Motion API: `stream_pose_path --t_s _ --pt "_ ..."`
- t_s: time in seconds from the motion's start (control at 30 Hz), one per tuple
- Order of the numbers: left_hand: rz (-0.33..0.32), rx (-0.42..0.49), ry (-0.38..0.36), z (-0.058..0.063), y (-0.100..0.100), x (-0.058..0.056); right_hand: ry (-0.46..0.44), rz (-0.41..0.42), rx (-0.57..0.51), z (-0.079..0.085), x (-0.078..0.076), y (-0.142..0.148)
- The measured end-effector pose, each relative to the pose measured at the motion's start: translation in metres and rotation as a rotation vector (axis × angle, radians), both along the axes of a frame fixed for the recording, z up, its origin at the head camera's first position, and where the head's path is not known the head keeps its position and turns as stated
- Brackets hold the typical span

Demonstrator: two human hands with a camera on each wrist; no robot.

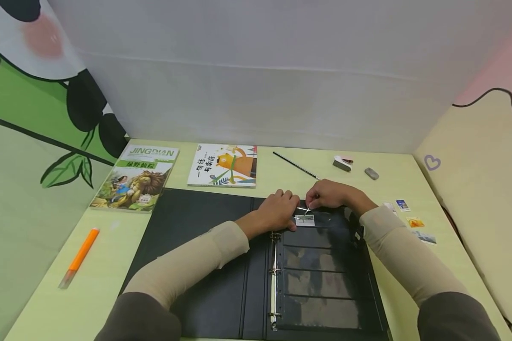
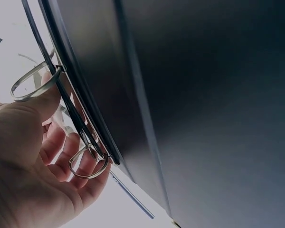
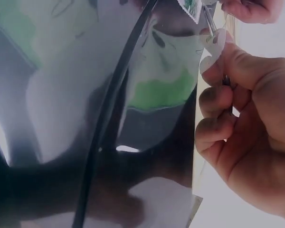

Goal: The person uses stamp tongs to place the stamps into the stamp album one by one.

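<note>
A black ring-binder stamp album (image 1: 213, 284) lies open, its page (image 1: 320, 284) of clear pockets on the right. At the top of that page is a small stamp (image 1: 305, 220). My left hand (image 1: 278, 210) holds the page's top edge beside the stamp, its thumb at the stamp's lower left. Metal rings (image 2: 88, 164) stand close against that palm in the left wrist view. Between thumb and fingers my right hand (image 1: 330, 194) pinches metal tweezers (image 3: 210, 21), their tips near the stamp. The right wrist view catches the stamp's edge (image 3: 192, 9).
Several loose stamps (image 1: 416, 222) lie right of the album. Behind are a grey eraser (image 1: 371, 173), a small stapler (image 1: 342, 164) and a thin black rod (image 1: 296, 166). Two books, one with a lion (image 1: 134, 177) and one with a bear (image 1: 224, 166), and an orange marker (image 1: 80, 256) lie left.
</note>
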State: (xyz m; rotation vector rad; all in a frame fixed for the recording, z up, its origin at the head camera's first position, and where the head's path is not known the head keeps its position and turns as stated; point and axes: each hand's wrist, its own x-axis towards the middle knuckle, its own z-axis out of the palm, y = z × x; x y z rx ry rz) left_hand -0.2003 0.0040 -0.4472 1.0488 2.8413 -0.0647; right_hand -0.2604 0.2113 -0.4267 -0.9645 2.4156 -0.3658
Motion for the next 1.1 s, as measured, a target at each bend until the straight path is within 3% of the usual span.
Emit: stream_pose_path --t_s 0.2,0.4,0.7,1.0,1.1 --pt "0.003 -0.001 -0.037 0.002 0.005 -0.001 0.038 -0.105 -0.016 0.015 0.008 0.027" --pt "-0.003 -0.013 -0.039 0.005 0.002 -0.001 0.136 -0.268 -0.039 0.029 0.018 0.084" --pt "-0.004 -0.006 -0.060 0.006 0.001 0.000 0.121 -0.550 0.025 0.024 0.060 0.173" --pt "0.000 -0.012 -0.065 0.004 0.002 0.001 -0.054 -0.578 0.017 0.009 0.095 0.203" --pt "-0.001 -0.006 -0.065 0.005 0.004 0.001 -0.059 -0.573 -0.008 0.004 0.101 0.203"
